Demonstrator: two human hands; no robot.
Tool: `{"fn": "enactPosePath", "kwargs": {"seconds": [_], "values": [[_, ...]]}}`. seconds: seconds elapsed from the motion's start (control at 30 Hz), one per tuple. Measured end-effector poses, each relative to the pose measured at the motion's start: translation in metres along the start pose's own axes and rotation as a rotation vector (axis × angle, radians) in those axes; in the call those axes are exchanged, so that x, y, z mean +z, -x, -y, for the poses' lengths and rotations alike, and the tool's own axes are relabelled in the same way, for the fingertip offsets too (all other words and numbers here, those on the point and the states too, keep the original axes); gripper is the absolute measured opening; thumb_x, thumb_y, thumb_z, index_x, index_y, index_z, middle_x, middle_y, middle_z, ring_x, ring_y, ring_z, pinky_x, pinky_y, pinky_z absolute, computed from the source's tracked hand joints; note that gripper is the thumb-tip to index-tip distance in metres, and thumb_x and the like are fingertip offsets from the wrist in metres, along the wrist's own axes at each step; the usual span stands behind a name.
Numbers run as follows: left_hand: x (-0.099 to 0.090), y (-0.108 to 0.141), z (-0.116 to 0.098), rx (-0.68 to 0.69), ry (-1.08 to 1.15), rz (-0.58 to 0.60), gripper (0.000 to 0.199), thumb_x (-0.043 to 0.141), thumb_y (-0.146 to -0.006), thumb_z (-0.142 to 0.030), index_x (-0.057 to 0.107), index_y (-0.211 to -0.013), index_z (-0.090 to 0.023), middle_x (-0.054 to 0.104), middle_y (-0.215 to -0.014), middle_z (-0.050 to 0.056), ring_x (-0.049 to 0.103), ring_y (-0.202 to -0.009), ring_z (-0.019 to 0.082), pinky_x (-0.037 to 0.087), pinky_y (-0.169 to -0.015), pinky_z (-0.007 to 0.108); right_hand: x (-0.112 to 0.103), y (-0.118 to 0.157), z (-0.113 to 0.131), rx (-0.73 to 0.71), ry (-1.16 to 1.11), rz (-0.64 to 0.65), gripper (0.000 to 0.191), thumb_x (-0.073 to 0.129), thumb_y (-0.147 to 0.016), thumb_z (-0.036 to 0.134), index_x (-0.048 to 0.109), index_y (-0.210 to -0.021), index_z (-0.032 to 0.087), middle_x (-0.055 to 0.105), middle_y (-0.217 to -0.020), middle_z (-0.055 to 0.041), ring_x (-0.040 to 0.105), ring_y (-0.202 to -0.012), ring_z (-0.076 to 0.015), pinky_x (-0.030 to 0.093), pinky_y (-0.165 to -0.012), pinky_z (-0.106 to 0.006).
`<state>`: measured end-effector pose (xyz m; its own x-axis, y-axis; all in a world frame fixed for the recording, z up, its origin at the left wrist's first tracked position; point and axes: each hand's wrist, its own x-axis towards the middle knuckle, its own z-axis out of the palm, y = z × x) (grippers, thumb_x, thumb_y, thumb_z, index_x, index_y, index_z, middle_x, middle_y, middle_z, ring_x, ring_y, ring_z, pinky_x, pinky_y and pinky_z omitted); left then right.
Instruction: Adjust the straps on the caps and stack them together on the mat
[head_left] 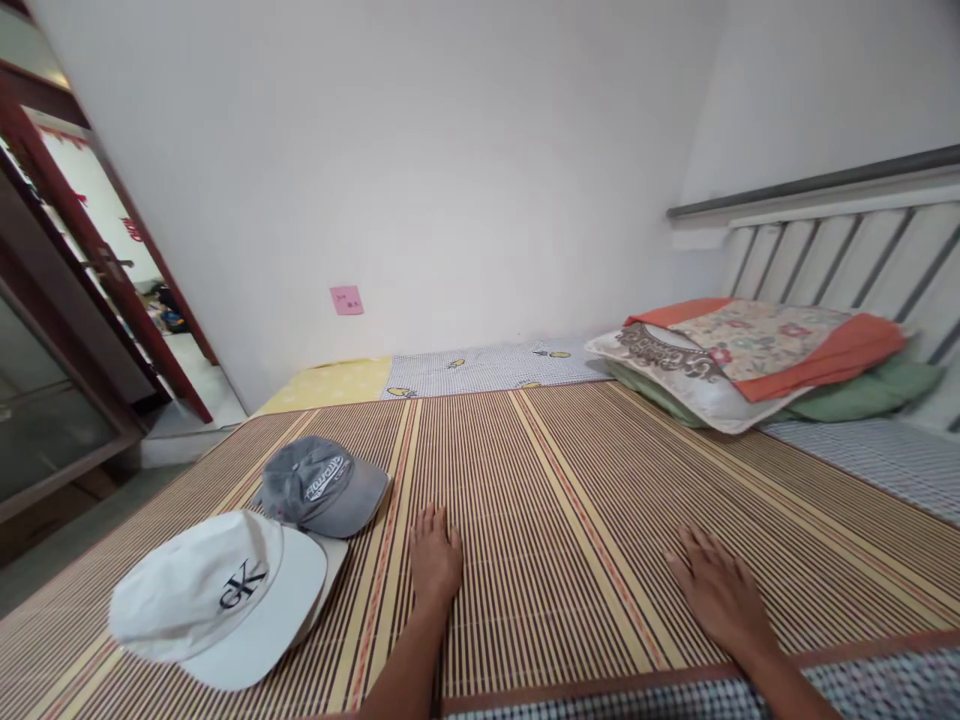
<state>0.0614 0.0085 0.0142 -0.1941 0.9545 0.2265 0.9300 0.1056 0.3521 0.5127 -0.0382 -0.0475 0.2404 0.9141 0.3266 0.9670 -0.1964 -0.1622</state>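
Note:
My left hand (pixel 436 556) lies flat, palm down, on a striped bamboo mat (pixel 555 560) spread over a bed. To the right, my right hand (pixel 720 590) rests on the same mat with its fingers stretched out. Neither hand holds anything. Left of my left hand sits a grey baseball cap (pixel 319 485) with white lettering, its brim pointing right. Nearer to me is a white baseball cap (pixel 210 590) with a dark CK logo. A second pale brim shows from beneath the white cap; what it belongs to is mostly hidden.
Stacked pillows (pixel 765 350) in orange floral, white and green lie at the back right, by a white radiator (pixel 862 260) with a grey rail (pixel 810 190). A pink note (pixel 346 300) is on the wall (pixel 480 180). An open doorway (pixel 112 240) stands at the far left.

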Motion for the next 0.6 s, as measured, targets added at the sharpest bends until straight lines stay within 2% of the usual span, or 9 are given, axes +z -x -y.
{"fn": "enactPosePath", "kwargs": {"seconds": [0.13,0.33,0.5,0.6], "values": [[0.000,0.000,0.001,-0.001,-0.006,-0.003,0.055,0.038,-0.102,-0.032,0.053,-0.151,-0.011,0.043,-0.165,0.016,0.031,-0.156,0.033,0.023,-0.128,0.052,-0.002,0.002,0.001,0.018,0.008,0.009,0.084,0.016,-0.095,0.059,0.051,-0.151,0.007,0.051,-0.159,-0.0195,0.037,-0.153,-0.0372,0.030,-0.123,-0.057],[-0.001,0.002,0.001,0.000,-0.010,0.011,0.057,0.037,-0.101,-0.030,0.051,-0.152,-0.010,0.041,-0.166,0.016,0.029,-0.157,0.033,0.023,-0.128,0.052,0.001,0.001,-0.003,-0.030,-0.003,-0.086,0.082,0.017,-0.095,0.057,0.058,-0.144,0.005,0.058,-0.151,-0.0205,0.046,-0.147,-0.0395,0.035,-0.120,-0.058],[0.002,0.004,0.004,0.005,-0.014,0.039,0.059,0.033,-0.103,-0.035,0.047,-0.156,-0.013,0.037,-0.168,0.014,0.027,-0.158,0.034,0.027,-0.127,0.053,0.007,0.000,-0.012,-0.059,-0.088,-0.127,0.083,0.022,-0.095,0.058,0.058,-0.143,0.001,0.062,-0.146,-0.0242,0.054,-0.139,-0.0411,0.042,-0.116,-0.056],[0.001,0.010,0.008,0.040,-0.019,0.067,0.059,0.034,-0.102,-0.033,0.046,-0.157,-0.015,0.034,-0.170,0.011,0.025,-0.159,0.031,0.025,-0.128,0.052,0.009,-0.002,-0.014,-0.076,-0.112,-0.174,0.080,0.022,-0.095,0.057,0.062,-0.138,0.002,0.066,-0.141,-0.0242,0.057,-0.137,-0.0406,0.043,-0.115,-0.055]]}}
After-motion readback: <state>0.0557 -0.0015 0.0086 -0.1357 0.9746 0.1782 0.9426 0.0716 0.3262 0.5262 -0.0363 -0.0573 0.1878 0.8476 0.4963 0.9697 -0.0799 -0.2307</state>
